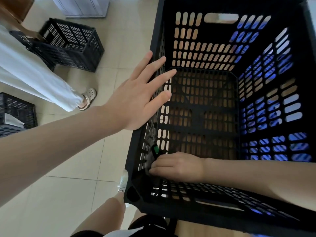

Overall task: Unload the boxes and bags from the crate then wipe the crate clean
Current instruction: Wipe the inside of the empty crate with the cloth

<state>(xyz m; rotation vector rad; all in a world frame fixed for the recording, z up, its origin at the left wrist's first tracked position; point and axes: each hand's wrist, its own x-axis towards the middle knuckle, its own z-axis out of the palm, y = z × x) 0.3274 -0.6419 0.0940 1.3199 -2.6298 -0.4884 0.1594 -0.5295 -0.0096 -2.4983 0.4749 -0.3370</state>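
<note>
Here, the left hand (136,100) lies flat, fingers spread wide, over the crate's (171,212) left rim at centre frame; lower down, the right hand (177,166) grips a grey cloth (148,159) against the inner wall.

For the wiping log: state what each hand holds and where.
Right hand: grip on the lower end of a bunched grey cloth, against the left wall of the black slotted plastic crate. Left hand: holds nothing, straight fingers on the rim.
</note>
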